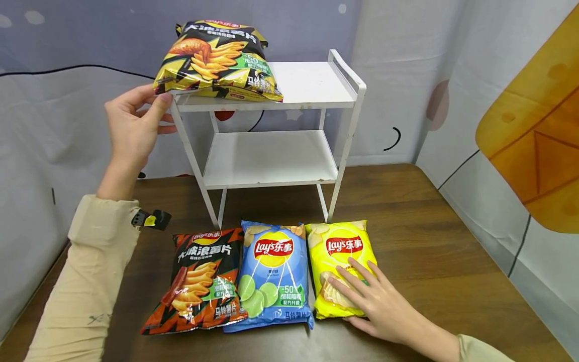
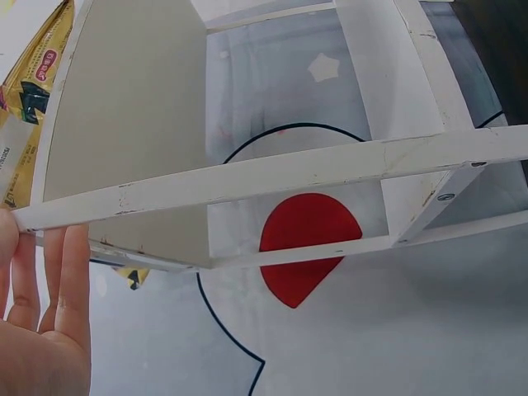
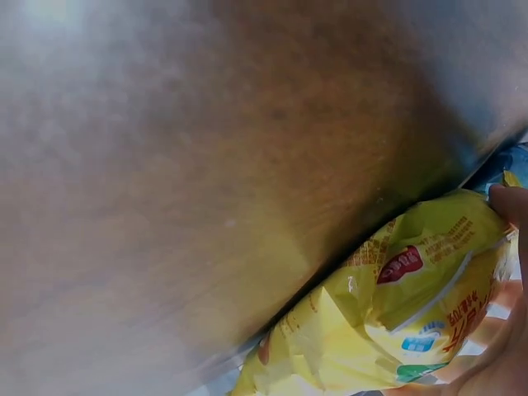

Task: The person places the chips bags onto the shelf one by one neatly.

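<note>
White rack point(image 1: 271, 159) is standing toward the far side of the table point(image 1: 407, 221), a black-and-yellow chip bag point(image 1: 217, 55) lying on its top, left side. Nearer, red-and-black bag point(image 1: 199, 281), blue bag point(image 1: 276, 269) and yellow bag point(image 1: 321, 251) are lying left to right. Left hand point(image 1: 137, 120) is pinching the rack's upper left corner; right hand point(image 1: 377, 304) is resting, fingers spread nearly straight, on the yellow bag.
</note>
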`<action>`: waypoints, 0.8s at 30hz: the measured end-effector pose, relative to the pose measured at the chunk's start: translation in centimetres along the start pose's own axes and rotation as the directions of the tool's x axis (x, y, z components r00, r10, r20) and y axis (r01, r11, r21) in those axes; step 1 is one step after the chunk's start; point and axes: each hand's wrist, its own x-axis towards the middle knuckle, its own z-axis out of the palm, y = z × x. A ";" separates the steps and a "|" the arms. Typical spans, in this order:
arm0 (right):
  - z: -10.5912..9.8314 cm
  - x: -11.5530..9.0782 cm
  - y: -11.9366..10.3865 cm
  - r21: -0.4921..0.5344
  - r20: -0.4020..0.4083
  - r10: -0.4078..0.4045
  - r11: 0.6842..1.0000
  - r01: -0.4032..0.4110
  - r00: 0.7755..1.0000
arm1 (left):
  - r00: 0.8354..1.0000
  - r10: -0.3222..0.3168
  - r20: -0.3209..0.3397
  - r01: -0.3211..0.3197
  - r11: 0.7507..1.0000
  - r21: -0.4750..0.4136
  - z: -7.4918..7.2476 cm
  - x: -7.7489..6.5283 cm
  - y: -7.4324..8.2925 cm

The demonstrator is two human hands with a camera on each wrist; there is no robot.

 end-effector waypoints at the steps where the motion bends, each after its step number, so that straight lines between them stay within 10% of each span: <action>1: 0.0 -0.1 0.0 0.003 -0.004 -0.002 1.000 0.002 1.000 | 1.000 0.001 0.001 -0.001 1.000 0.003 0.0 0.0 0.0; 24: 0.2 -0.1 0.0 -0.014 0.030 -0.013 1.000 0.014 0.999 | 1.000 -0.012 0.006 0.012 1.000 0.028 -0.1 0.0 0.1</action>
